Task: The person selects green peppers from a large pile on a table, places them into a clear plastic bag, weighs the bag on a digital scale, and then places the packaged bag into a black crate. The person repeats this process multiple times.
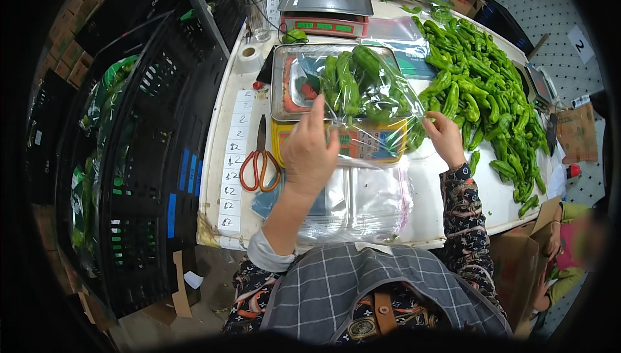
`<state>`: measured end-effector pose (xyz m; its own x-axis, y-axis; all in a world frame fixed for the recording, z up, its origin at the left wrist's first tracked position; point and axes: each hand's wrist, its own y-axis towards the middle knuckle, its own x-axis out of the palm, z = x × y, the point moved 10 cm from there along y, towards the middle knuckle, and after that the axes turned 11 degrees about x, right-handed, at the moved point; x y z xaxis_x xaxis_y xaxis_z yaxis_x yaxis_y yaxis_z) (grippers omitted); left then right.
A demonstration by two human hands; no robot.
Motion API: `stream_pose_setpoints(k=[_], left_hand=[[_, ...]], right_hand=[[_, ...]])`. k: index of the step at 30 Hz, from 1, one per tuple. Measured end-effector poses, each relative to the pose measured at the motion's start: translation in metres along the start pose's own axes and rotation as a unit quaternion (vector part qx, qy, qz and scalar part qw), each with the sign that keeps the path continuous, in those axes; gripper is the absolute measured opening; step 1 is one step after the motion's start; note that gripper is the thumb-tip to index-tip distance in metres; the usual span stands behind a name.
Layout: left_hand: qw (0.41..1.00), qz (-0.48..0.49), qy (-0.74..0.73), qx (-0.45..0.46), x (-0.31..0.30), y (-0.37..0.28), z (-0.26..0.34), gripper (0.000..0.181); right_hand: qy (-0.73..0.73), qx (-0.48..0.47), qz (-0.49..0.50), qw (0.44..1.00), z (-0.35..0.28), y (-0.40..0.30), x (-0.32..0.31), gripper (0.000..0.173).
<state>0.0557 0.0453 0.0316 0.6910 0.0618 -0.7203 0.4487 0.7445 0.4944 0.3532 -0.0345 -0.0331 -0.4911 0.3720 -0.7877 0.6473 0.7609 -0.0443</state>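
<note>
A clear plastic bag of green peppers (347, 81) lies on the metal pan of a yellow weighing scale (276, 142). My right hand (444, 134) pinches the bag's film at its lower right corner. At the bag's lower left is my left hand (310, 151), fingers raised and apart, in front of the scale's display; whether it touches the film is unclear. A stack of clear plastic bags (373, 202) lies between me and the scale. Scissors with orange-red handles (260, 171) lie left of the scale, beside a strip of handwritten paper labels (235, 159).
Loose green peppers (480, 81) are heaped at the right of the white table (422, 217). A second scale (325, 3), a glass jar (256, 15) and a tape roll (250, 57) stand farther back. Black crates (140, 159) are stacked left. Co-workers are behind and at right.
</note>
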Motion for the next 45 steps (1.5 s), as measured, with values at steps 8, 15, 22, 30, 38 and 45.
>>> stream_pose_setpoints(k=[8, 15, 22, 30, 38, 45], left_hand=[[0.949, 0.124, -0.287, -0.044, -0.049, 0.002, -0.030, 0.044], [0.912, 0.245, -0.326, -0.035, -0.074, -0.019, -0.041, 0.020], [0.890, 0.233, -0.389, -0.056, -0.049, -0.014, -0.037, 0.018], [0.896, 0.304, -0.319, -0.056, -0.085, -0.025, -0.043, 0.014], [0.864, 0.335, -0.369, -0.061, -0.096, -0.045, -0.070, 0.013], [0.860, 0.316, -0.391, -0.090, -0.072, -0.025, -0.047, 0.015]], right_hand=[[0.210, -0.103, 0.113, 0.966, -0.025, -0.020, -0.052, 0.020], [0.192, -0.200, 0.056, 0.959, -0.088, -0.071, -0.049, 0.009], [0.016, -0.396, 0.071, 0.915, -0.152, -0.087, -0.002, 0.020], [-0.040, -0.400, 0.070, 0.913, -0.179, -0.079, 0.014, 0.031], [-0.011, -0.379, 0.097, 0.920, -0.171, -0.103, 0.014, 0.018], [-0.098, -0.402, 0.081, 0.907, -0.174, -0.075, 0.030, 0.039]])
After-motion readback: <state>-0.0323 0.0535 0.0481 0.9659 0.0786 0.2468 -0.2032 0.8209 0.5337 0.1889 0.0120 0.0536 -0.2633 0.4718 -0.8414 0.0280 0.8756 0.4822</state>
